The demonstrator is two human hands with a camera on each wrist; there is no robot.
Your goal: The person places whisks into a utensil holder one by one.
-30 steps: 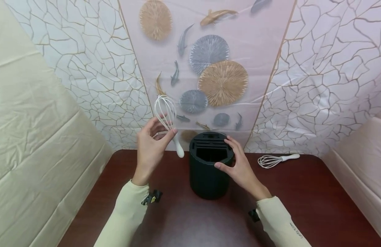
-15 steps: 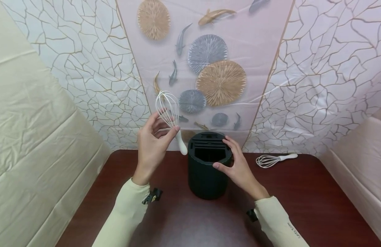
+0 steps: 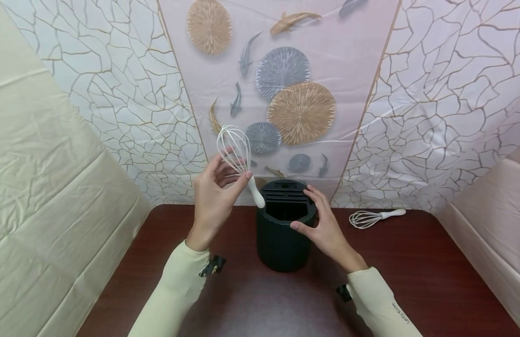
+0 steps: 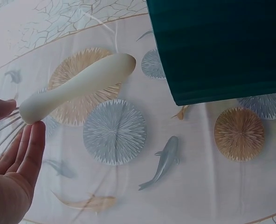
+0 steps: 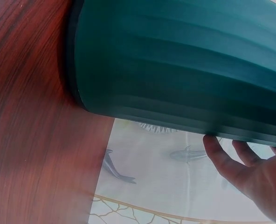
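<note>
My left hand (image 3: 215,196) pinches a white whisk (image 3: 255,191) between thumb and fingers at the base of its wires. The wire loops point up and away, and the smooth handle (image 4: 82,84) slants down to the right. The handle's end overlaps the left rim of a dark green utensil holder (image 3: 282,248) in the head view. That holder stands upright on the table, with slots and a larger opening in its black top (image 3: 285,196). My right hand (image 3: 327,229) rests on the holder's right side, thumb at the front rim and fingers on the far rim.
A second white whisk (image 3: 375,217) lies at the back right of the dark red table (image 3: 260,309). Behind the table hangs a patterned cloth (image 3: 302,112) with fish and round leaves. Pale fabric walls (image 3: 74,224) stand at both sides.
My left hand has carried the whisk to the right, so its handle end now overlaps the holder's rim. My right hand has stayed on the holder.
</note>
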